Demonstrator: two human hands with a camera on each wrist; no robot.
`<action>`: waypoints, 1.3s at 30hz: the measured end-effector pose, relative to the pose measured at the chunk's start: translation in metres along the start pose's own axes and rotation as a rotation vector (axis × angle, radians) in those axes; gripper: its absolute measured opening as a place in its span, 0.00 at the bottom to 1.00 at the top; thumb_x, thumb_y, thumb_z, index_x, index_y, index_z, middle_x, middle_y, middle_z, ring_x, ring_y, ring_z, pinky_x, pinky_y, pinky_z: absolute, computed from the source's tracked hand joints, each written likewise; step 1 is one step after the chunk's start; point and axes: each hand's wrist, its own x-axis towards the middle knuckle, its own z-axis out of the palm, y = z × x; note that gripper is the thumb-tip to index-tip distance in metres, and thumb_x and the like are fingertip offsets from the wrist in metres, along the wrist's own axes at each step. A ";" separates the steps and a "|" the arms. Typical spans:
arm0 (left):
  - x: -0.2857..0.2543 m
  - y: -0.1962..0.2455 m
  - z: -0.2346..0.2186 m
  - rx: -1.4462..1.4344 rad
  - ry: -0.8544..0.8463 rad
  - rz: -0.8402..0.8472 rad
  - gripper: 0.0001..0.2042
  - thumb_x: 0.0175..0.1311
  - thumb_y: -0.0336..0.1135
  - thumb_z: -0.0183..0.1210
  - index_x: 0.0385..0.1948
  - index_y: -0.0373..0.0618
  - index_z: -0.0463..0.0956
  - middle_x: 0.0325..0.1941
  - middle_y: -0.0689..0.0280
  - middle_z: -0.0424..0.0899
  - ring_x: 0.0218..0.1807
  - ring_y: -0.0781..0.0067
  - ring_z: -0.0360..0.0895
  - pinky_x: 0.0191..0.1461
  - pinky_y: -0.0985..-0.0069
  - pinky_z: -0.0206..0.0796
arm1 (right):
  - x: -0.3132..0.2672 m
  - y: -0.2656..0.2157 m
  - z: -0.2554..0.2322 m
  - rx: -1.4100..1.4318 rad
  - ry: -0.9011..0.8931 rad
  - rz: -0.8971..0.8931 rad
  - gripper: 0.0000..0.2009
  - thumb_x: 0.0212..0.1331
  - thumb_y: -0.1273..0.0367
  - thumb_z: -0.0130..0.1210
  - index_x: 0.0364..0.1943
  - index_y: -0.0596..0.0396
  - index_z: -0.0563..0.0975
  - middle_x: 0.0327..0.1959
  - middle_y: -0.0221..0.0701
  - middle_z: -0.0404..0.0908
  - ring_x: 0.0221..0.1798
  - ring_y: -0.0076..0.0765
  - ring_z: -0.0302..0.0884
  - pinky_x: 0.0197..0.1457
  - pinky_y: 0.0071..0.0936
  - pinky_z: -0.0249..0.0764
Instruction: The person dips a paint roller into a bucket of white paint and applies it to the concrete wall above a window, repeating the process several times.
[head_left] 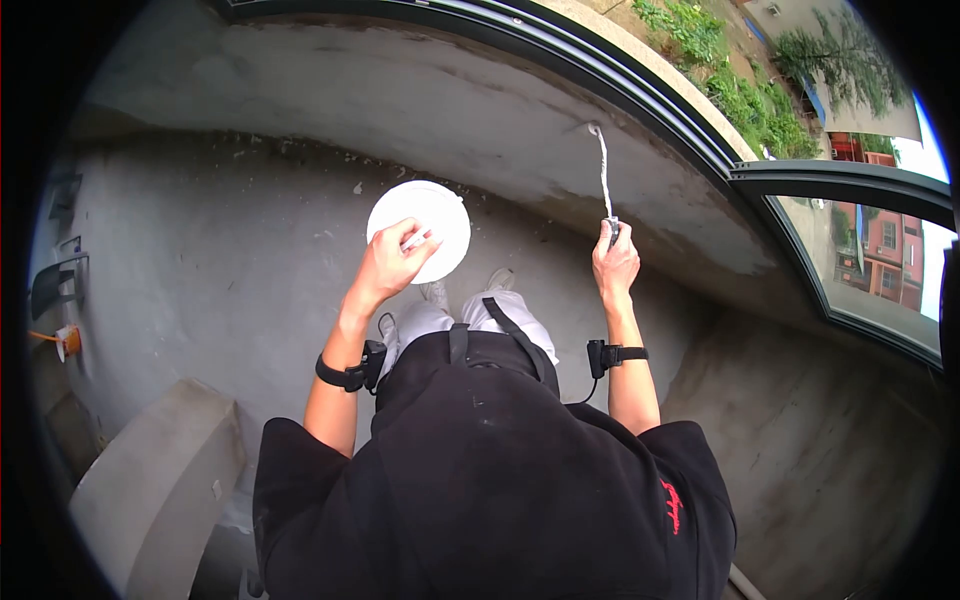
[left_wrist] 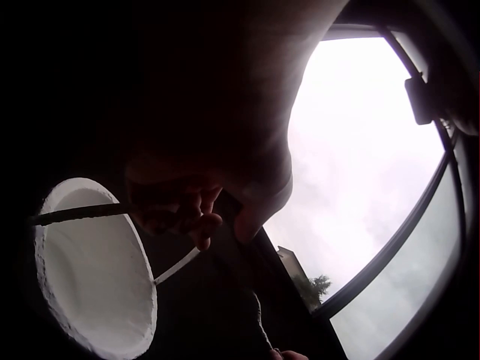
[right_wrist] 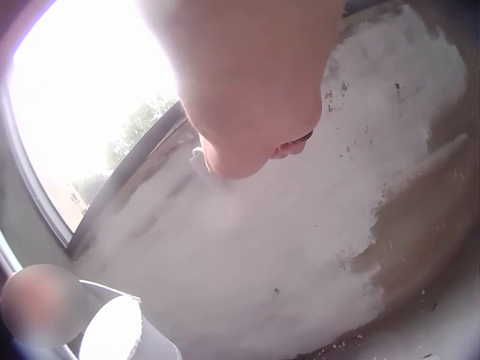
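My left hand (head_left: 392, 262) grips the handle of a white bucket (head_left: 440, 205), held in front of my legs. In the left wrist view, the fingers (left_wrist: 202, 225) curl round the handle above the bucket's white-coated inside (left_wrist: 94, 277). My right hand (head_left: 615, 262) grips the dark handle of a slim, white-coated tool (head_left: 605, 170). The tool's long, thin end points away from me, its tip at the wall (head_left: 480, 125) under the window. From the right wrist, my hand (right_wrist: 255, 112) hides most of the tool. White coating (right_wrist: 247, 247) covers much of the wall there.
A black window frame (head_left: 640, 80) runs along the top of the wall, with an open pane (head_left: 870, 260) at the right. A grey concrete block (head_left: 160, 480) stands at the lower left. Beyond it lies an orange-and-white container (head_left: 68, 343). White specks dot the grey floor (head_left: 260, 270).
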 end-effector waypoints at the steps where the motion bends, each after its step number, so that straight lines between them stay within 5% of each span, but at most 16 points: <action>1: -0.001 0.001 -0.001 0.006 0.008 0.006 0.15 0.58 0.40 0.62 0.26 0.35 0.72 0.17 0.60 0.69 0.21 0.76 0.63 0.26 0.72 0.60 | 0.003 -0.009 0.005 0.017 -0.016 -0.019 0.14 0.66 0.58 0.50 0.38 0.55 0.74 0.29 0.42 0.82 0.31 0.54 0.81 0.32 0.44 0.75; 9: -0.007 0.011 -0.006 -0.048 0.063 -0.008 0.15 0.58 0.39 0.62 0.26 0.33 0.72 0.18 0.58 0.71 0.23 0.74 0.65 0.29 0.71 0.63 | 0.028 -0.052 0.024 0.014 -0.089 -0.115 0.14 0.66 0.57 0.50 0.37 0.54 0.74 0.27 0.42 0.81 0.28 0.54 0.80 0.31 0.44 0.76; 16: -0.003 -0.003 -0.005 -0.008 0.015 -0.072 0.13 0.59 0.39 0.61 0.32 0.35 0.76 0.20 0.62 0.75 0.25 0.79 0.69 0.31 0.75 0.64 | 0.005 0.007 -0.013 -0.104 -0.069 0.027 0.16 0.67 0.56 0.48 0.38 0.56 0.73 0.30 0.45 0.82 0.33 0.57 0.80 0.35 0.47 0.75; 24: -0.004 -0.017 0.002 -0.041 0.049 -0.092 0.15 0.58 0.40 0.61 0.27 0.35 0.73 0.19 0.60 0.73 0.23 0.75 0.67 0.30 0.73 0.63 | -0.018 0.065 -0.033 -0.202 0.008 0.272 0.17 0.67 0.53 0.47 0.39 0.54 0.75 0.27 0.45 0.82 0.32 0.57 0.80 0.36 0.48 0.74; 39: -0.023 -0.013 -0.007 -0.092 0.113 -0.132 0.15 0.56 0.39 0.61 0.26 0.33 0.71 0.18 0.56 0.72 0.22 0.70 0.67 0.30 0.70 0.64 | 0.000 -0.022 0.045 -0.011 -0.055 0.070 0.16 0.67 0.54 0.48 0.37 0.54 0.73 0.30 0.43 0.81 0.33 0.57 0.79 0.35 0.48 0.73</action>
